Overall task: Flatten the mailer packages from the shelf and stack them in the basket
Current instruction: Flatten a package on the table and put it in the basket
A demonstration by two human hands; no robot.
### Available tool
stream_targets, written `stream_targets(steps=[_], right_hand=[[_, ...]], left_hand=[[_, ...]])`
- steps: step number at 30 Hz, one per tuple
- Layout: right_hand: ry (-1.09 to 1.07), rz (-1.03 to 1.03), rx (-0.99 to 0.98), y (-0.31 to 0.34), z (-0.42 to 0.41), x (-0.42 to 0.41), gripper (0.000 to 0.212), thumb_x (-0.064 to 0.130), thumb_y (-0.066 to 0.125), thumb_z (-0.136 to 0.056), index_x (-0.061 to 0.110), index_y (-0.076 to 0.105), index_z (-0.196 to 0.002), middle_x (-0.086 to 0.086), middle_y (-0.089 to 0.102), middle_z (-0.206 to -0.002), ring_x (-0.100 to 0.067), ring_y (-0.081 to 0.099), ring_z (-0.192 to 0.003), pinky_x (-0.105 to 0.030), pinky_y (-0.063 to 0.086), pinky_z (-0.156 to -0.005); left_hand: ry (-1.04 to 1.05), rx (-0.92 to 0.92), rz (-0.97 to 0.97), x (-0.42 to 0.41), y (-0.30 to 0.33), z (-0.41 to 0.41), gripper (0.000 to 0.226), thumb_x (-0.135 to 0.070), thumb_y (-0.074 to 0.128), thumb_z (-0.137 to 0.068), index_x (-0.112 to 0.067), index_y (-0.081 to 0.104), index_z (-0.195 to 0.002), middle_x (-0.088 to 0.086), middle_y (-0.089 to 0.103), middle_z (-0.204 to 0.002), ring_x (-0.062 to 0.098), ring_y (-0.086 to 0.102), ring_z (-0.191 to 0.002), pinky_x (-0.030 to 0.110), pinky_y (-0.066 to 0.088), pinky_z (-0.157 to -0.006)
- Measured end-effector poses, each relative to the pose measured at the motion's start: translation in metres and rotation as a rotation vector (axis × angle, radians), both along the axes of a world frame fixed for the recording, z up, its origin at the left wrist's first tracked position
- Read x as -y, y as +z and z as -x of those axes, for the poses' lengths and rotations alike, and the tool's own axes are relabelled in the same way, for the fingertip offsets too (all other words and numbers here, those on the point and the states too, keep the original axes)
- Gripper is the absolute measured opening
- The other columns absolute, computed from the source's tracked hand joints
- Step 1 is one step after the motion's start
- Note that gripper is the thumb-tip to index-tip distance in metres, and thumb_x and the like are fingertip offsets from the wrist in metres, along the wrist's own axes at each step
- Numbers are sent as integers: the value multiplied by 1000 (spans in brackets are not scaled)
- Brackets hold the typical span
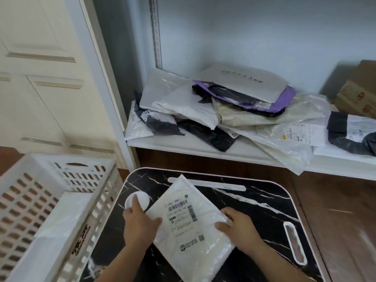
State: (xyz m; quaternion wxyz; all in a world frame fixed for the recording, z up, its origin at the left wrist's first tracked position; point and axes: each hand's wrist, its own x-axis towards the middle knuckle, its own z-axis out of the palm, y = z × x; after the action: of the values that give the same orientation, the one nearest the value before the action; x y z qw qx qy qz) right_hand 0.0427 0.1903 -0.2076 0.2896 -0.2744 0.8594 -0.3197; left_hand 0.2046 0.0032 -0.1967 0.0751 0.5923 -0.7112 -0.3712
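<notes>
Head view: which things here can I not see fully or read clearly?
- Label on the mailer: print too small and blurred.
- Basket: cut by the left edge.
- Cardboard box: cut by the right edge.
- Lower packages in the shelf pile: covered by upper ones.

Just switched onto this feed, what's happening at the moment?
A person is pressing a white bubble mailer flat on a small black marble-pattern table, the left hand on its left edge and the right hand on its right edge. The white basket to the left already holds at least one flattened white mailer. A messy pile of mailers, white, black and purple, still waits on the shelf behind the table.
</notes>
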Motion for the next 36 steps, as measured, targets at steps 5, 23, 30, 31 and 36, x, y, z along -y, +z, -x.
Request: stream_targets(steps=[5,23,30,31,36], right_hand=[[176,-240,-690,-29,3,12,64,42,61,-89,28,36,-147,-2,44,-145,-20,43,-132,-38,34,-108],[333,-316,-660,-84,-41,21,106,94,30,-68,21,45,-143,-16,31,-154,-40,29,-140,-69,22,-100],[335,-317,-627,-80,-40,23,100,91,31,-72,22,48,-141,-15,31,-154,-38,28,-141,-70,23,-101],[337,-322,-614,-79,-41,23,99,91,31,-72,21,49,-141,-15,32,-153,-38,29,-141,-70,23,-100],[381,-328,-606,-72,-34,29,111,96,26,-66,16,47,-141,-13,34,-153,-33,32,-140,-65,21,-100]], left_hand=[[-638,315,328,-4,-34,4,78,-65,44,-87,-43,4,-150,-2,-15,-160,27,-4,-148,43,8,-118],[-931,254,567,-14,-99,15,90,-80,32,-82,-22,28,-150,9,25,-157,24,19,-144,41,15,-111],[-959,253,572,-14,-97,16,76,-70,31,-90,-22,29,-149,10,23,-157,27,20,-145,44,19,-111],[-964,259,574,-14,-97,16,76,-69,31,-90,-20,32,-148,10,24,-157,27,20,-145,44,19,-112],[-977,259,648,-8,-89,33,67,-63,30,-93,-17,47,-139,13,34,-152,28,24,-143,47,19,-110]])
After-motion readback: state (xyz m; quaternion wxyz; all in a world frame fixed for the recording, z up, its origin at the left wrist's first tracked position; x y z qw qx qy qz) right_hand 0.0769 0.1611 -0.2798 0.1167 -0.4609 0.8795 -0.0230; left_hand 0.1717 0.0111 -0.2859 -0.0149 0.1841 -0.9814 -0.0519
